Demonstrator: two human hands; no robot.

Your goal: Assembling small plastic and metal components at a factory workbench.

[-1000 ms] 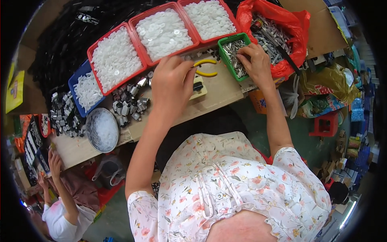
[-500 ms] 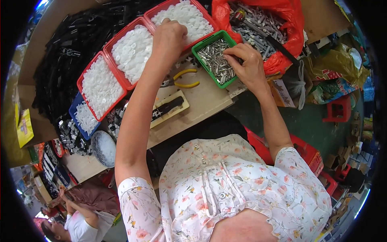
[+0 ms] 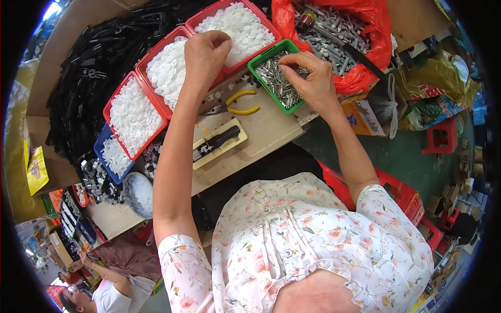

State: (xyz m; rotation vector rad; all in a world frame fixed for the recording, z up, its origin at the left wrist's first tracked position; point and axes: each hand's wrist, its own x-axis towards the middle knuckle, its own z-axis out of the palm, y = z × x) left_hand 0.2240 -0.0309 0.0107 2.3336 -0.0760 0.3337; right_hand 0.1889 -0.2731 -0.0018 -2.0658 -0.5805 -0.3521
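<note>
My left hand (image 3: 206,56) is raised over the border between two red bins of white plastic discs. Its thumb and forefinger are pinched together; anything between them is too small to make out. My right hand (image 3: 312,78) hovers over the right side of a green basket (image 3: 254,63) heaped with small metal pins (image 3: 279,78). Its thumb and forefinger meet in a pinch, and I cannot see what they hold. White discs (image 3: 237,31) fill the far red bin beside my left hand. Nearer me, a cream fixture (image 3: 239,136) cradles a black elongated part (image 3: 222,138).
Yellow-handled pliers (image 3: 242,110) lie between basket and fixture. A red bag (image 3: 383,36) of grey parts stands at the far right. More bins of white pieces (image 3: 133,117), a round bowl (image 3: 138,195) and heaped black parts (image 3: 88,78) are on the left. Another person (image 3: 117,284) sits lower left.
My left hand has moved left and slightly toward me, away from the far bin of discs. My right hand has shifted slightly left above the pins. The view has tilted a little.
</note>
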